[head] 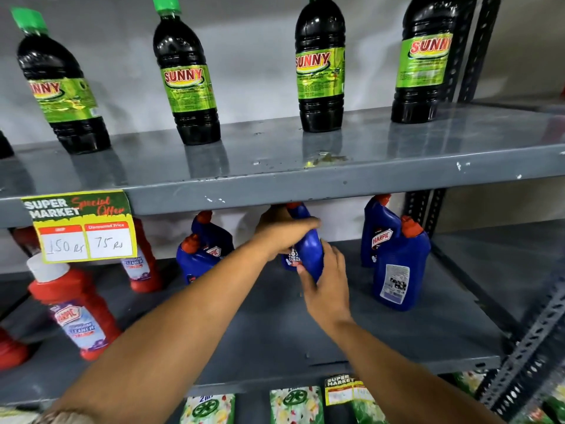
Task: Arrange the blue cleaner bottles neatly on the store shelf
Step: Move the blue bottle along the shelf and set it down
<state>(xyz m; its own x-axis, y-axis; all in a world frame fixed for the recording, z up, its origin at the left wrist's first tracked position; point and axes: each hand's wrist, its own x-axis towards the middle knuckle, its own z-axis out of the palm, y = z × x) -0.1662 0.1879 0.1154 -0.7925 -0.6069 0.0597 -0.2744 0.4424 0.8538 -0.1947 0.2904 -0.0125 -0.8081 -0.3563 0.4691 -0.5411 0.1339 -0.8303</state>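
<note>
Both hands grip one blue bottle [308, 249] over the middle shelf [275, 325]: the left hand [282, 232] wraps its upper part from the left, the right hand [327, 286] holds its lower end from the near side. The bottle is tilted, its red cap toward the far wall. Left of it stand two more blue bottles [204, 249] close together, and right of it another pair [394, 255], the nearer one showing its back label. Red bottles [76, 307] stand further left. Dark green-capped bottles [186, 78] line the upper shelf [305, 185].
</note>
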